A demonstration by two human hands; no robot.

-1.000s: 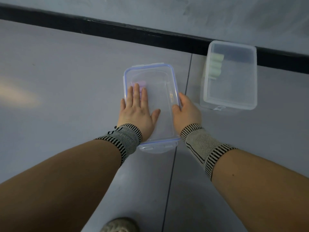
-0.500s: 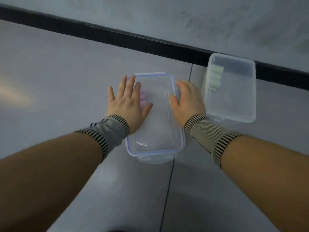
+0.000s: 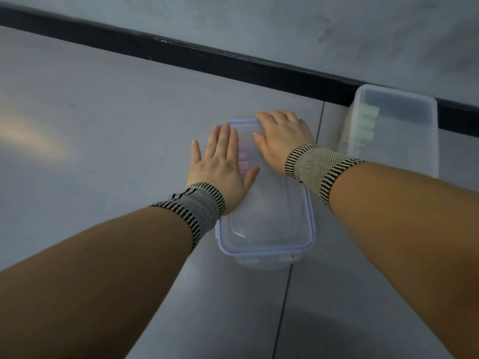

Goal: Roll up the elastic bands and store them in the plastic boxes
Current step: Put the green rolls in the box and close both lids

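Clear plastic box [image 3: 269,224] with blue-edged lid [image 3: 309,229] lies on the grey floor [image 3: 103,125], long axis running away from the camera, lid on top; a latch tab [image 3: 269,259] shows at the near short end. Through the lid, pink rolled bands [image 3: 243,158] visible in the far left part of the box, stacked in a short row. Left hand [image 3: 220,167] lies flat on the left side of the lid, palm down, fingers straight and together, thumb spread toward the middle of the lid; little finger sits out past the left rim. Right hand [image 3: 282,138] rests palm down on the far right part of the lid, fingers reaching over the far short edge; whether the fingertips curl round that edge, cannot tell. Both wrists wear striped knit wristbands [image 3: 311,164]. A floor joint [image 3: 287,294] runs under the box, front to back. Second clear box [image 3: 396,130], without lid, stands well to the right and further back, near the black skirting strip [image 3: 233,63]; pale green rolled bands [image 3: 365,125] line its left inner wall. Grey wall [image 3: 285,27] rises above the strip
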